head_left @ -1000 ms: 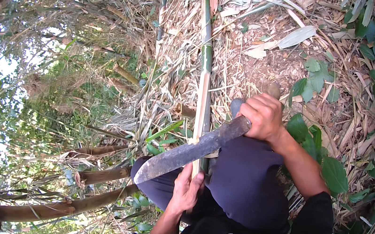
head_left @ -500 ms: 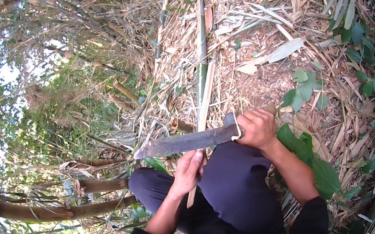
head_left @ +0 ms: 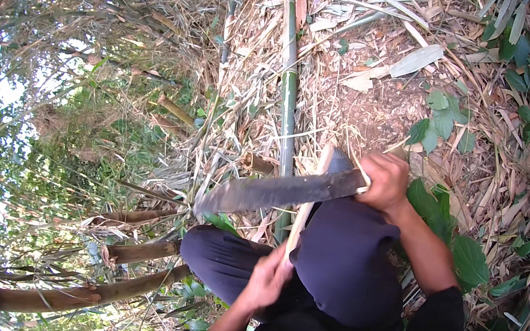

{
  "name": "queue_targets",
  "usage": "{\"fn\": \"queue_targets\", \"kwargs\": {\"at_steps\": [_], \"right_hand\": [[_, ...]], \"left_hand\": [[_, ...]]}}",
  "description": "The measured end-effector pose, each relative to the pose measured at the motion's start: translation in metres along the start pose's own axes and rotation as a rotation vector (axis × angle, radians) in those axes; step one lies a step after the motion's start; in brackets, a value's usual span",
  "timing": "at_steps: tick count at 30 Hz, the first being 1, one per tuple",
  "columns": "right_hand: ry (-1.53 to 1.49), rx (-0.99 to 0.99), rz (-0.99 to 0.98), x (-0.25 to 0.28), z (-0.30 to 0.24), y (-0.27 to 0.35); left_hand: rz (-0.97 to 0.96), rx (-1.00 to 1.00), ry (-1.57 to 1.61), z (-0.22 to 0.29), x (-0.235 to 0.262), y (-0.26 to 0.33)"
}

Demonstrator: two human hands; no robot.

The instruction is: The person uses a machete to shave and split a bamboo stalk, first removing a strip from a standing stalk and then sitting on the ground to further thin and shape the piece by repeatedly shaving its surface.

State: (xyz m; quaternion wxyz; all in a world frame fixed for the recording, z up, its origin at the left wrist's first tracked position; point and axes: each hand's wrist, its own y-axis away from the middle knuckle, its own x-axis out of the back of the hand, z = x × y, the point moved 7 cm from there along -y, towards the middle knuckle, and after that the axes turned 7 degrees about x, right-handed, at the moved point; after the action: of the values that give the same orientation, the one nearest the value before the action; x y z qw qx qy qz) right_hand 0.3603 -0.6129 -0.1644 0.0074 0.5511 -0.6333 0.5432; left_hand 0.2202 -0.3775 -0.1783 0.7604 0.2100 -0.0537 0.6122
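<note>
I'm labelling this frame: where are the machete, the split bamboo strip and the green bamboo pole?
machete [head_left: 274,193]: head view, mid-blade.
split bamboo strip [head_left: 301,220]: head view, pale stretch below the blade.
green bamboo pole [head_left: 287,95]: head view, mid-stem on the ground.

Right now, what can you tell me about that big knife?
The knife is a long, broad blade of dull grey metal, mottled and worn, widening toward its rounded tip on the left. It lies nearly level, tilted slightly up to the right, above the dark-trousered knees. The right hand grips its handle, which the fingers hide. The blade crosses a pale thin bamboo strip that the left hand holds lower down.
</note>
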Motion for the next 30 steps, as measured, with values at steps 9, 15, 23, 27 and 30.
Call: {"fn": "queue_targets", "kwargs": {"at_steps": [9,15,23,27,30], "right_hand": [[0.058,0.185,-0.013,-0.002,-0.017,-0.020],[0.022,0.197,0.015,0.004,-0.019,-0.025],[0.030,0.132,0.016,-0.006,-0.007,-0.009],[0.061,0.127,-0.029,0.003,-0.013,-0.017],[0.038,-0.002,-0.027,0.001,-0.006,-0.009]], "left_hand": [[0.001,-0.047,0.108,0.021,0.007,-0.052],[0.010,0.017,0.043,0.017,0.001,-0.063],[0.016,0.151,-0.027,0.000,0.015,0.017],[0.027,0.320,0.251,-0.032,0.012,0.068],[-0.033,0.163,0.016,-0.030,0.012,0.091]]}}
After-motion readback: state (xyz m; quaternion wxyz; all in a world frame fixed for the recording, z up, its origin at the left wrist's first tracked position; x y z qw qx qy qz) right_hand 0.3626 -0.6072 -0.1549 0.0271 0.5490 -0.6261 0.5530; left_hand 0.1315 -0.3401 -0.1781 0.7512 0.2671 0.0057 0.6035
